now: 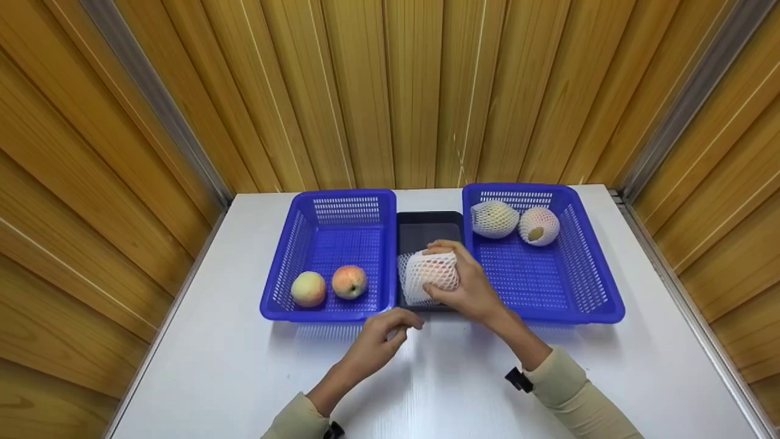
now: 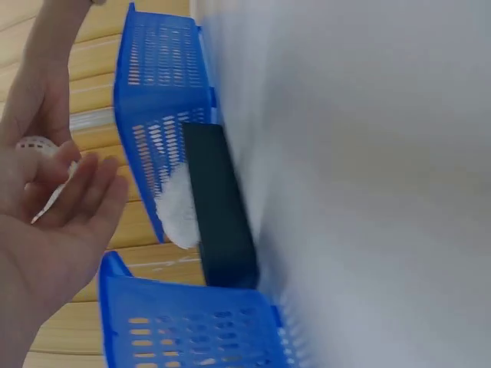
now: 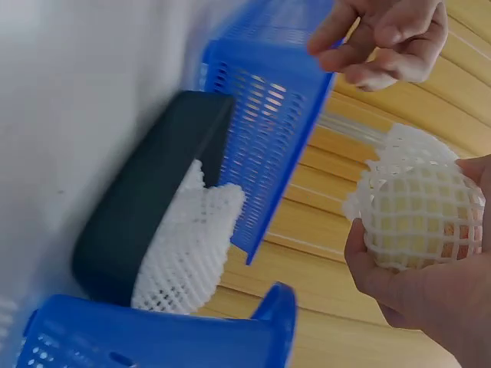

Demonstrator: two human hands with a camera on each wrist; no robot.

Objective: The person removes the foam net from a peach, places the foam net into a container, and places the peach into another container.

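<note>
My right hand (image 1: pixel 466 286) grips a round red-and-yellow fruit (image 3: pixel 418 218) wrapped in a white foam net (image 1: pixel 420 286). It holds the fruit above the black tray (image 1: pixel 429 228), and the net extends loosely past the fruit on one side. Loose white foam netting (image 3: pixel 188 249) lies in that tray. My left hand (image 1: pixel 381 341) hovers near the tray's front edge, below and left of the wrapped fruit. Its fingers (image 2: pixel 96 192) are loosely bent, with nothing between them.
A blue basket (image 1: pixel 390 244) on the left holds two bare red-and-yellow fruits (image 1: pixel 349 282). In the right blue basket (image 1: pixel 600 268) sit two netted fruits (image 1: pixel 539 226) at the back. All stand on a white table (image 1: pixel 231 341) before wood-patterned walls (image 1: pixel 414 91).
</note>
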